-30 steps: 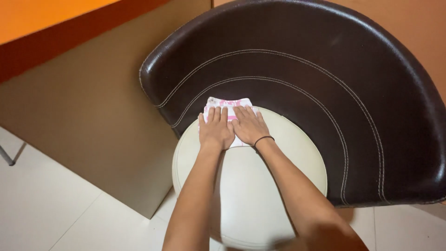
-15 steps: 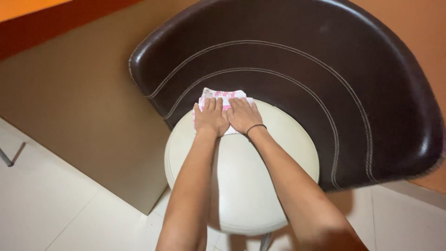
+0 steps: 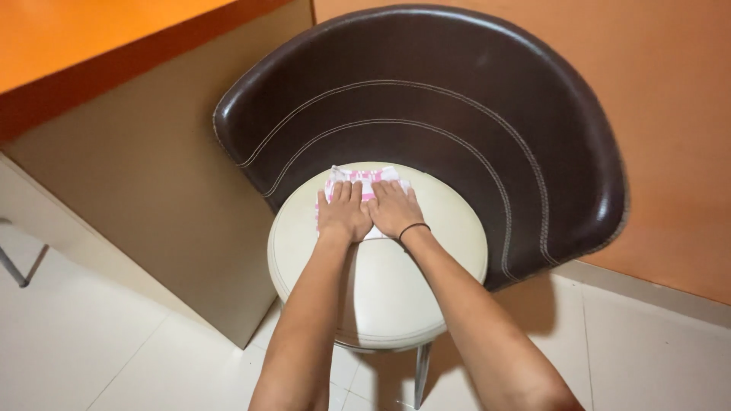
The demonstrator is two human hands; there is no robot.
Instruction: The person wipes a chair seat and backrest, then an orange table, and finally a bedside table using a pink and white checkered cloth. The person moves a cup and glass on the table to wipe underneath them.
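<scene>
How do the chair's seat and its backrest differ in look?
The seat is cream, round and flat; the backrest is dark brown and curves up around the seat's far side. The backrest carries arcs of pale stitching across its face; the seat has one stitched line near its rim. The left hand and right hand press a pink-and-white cloth on the seat, while the backrest is bare. Both look like smooth leather-like padding.

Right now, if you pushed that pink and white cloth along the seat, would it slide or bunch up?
The cloth looks thin and floppy, so it would likely bunch. The cream seat looks smooth, so it probably slides easily under both flat hands, left hand and right hand.
</scene>
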